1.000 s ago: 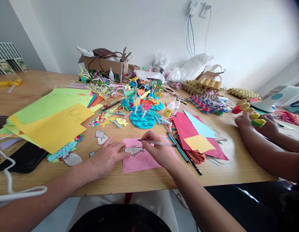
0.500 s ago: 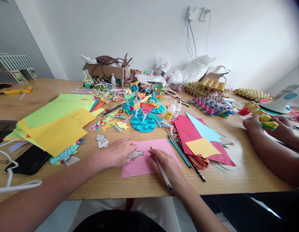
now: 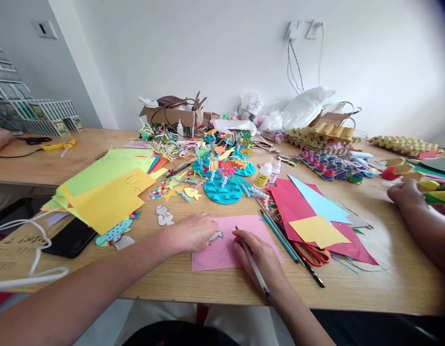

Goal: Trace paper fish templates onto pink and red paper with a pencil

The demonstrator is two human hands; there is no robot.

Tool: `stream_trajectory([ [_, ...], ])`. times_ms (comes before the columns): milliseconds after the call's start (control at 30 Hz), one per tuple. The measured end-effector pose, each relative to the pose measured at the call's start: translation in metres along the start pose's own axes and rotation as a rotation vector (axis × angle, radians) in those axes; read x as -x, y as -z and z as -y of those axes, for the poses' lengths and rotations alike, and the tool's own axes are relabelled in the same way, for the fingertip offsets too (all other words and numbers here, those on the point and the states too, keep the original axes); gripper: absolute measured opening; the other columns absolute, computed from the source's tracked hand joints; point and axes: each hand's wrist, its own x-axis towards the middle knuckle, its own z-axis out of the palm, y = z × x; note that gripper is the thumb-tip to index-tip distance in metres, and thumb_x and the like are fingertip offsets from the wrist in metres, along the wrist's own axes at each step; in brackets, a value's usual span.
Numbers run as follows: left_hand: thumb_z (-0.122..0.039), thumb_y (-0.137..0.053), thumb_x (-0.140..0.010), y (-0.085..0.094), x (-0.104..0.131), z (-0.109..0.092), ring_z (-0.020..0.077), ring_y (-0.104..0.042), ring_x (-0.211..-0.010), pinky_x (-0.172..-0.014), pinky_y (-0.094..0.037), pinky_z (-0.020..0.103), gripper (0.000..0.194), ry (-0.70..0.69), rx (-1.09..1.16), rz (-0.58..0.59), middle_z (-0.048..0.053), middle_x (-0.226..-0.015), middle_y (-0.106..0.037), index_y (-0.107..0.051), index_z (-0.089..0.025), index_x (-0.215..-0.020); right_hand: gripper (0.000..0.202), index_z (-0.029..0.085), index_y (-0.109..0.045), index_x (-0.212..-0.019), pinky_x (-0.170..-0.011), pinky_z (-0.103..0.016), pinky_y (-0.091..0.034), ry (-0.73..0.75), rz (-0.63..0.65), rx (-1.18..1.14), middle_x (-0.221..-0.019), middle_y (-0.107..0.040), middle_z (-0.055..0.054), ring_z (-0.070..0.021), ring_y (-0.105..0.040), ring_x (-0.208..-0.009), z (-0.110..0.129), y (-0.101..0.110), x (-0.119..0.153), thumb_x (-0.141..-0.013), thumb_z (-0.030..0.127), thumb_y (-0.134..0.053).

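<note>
A sheet of pink paper (image 3: 229,254) lies on the table before me, with a faint fish-like outline drawn on its lower left. My left hand (image 3: 195,231) rests over its left edge, fingers laid down and partly covering a small grey paper fish cutout (image 3: 217,235). A clear-barrelled pen (image 3: 256,267) is gripped in my right hand (image 3: 260,254), its tip pointing at the upper middle of the pink sheet. I cannot tell whether the tip touches the paper. Left of the sheet lies another grey animal cutout (image 3: 164,216).
Yellow and green paper (image 3: 114,202) and a black phone (image 3: 71,238) lie left. Blue craft bases (image 3: 222,191) with paper fish stand ahead. Glue bottles (image 3: 263,174), red paper (image 3: 294,216), pencils (image 3: 280,238) and orange-handled scissors (image 3: 318,257) are right. Another person's hands (image 3: 409,194) hold painted pieces.
The camera has turned a little left, so the scene sits further right and lower. My left hand covers more of the fish cutout. The pen stays in my right hand.
</note>
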Motion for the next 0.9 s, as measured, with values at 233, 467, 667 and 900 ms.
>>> stream_trajectory([
  [233, -0.018, -0.058, -0.074, 0.0, 0.0, 0.003, 0.0247, -0.06, -0.091, -0.074, -0.049, 0.032, 0.019, -0.006, 0.037, 0.001, 0.01, -0.099, -0.062, -0.059, -0.015, -0.093, 0.024, 0.017, -0.064, -0.098, -0.073, -0.03, -0.055, -0.039, 0.002, -0.034, -0.087, -0.072, -0.009, -0.0207, -0.07, -0.079, -0.003, -0.004, 0.001, -0.084, 0.017, -0.045],
  [467, -0.013, -0.059, -0.07, -0.003, -0.007, 0.004, 0.0259, -0.057, -0.094, -0.076, -0.046, 0.033, 0.021, -0.012, 0.091, -0.025, 0.011, -0.102, -0.06, -0.055, -0.015, -0.091, 0.025, 0.017, -0.064, -0.099, -0.074, -0.029, -0.054, -0.069, -0.004, -0.037, -0.09, -0.072, -0.01, -0.0202, -0.069, -0.082, -0.004, -0.006, 0.002, -0.082, 0.014, -0.047],
  [667, -0.015, -0.049, -0.078, 0.004, -0.001, 0.012, 0.0182, -0.058, -0.073, -0.058, -0.04, 0.024, 0.01, 0.0, 0.232, -0.052, 0.002, -0.081, -0.061, -0.05, -0.02, -0.087, 0.025, 0.017, -0.064, -0.1, -0.074, -0.029, -0.054, -0.079, 0.022, -0.031, -0.09, -0.072, -0.01, -0.0197, -0.069, -0.08, -0.001, -0.002, 0.001, -0.082, 0.012, -0.046],
  [900, -0.027, -0.041, -0.08, 0.033, 0.047, 0.071, 0.0182, -0.055, -0.072, -0.063, -0.04, 0.026, 0.019, 0.173, 0.415, -0.203, 0.002, -0.079, -0.058, -0.05, -0.019, -0.094, 0.026, 0.017, -0.066, -0.097, -0.073, -0.03, -0.055, -0.08, -0.001, -0.054, -0.089, -0.073, -0.009, -0.0208, -0.069, -0.081, 0.0, -0.002, 0.0, -0.081, 0.013, -0.046],
])
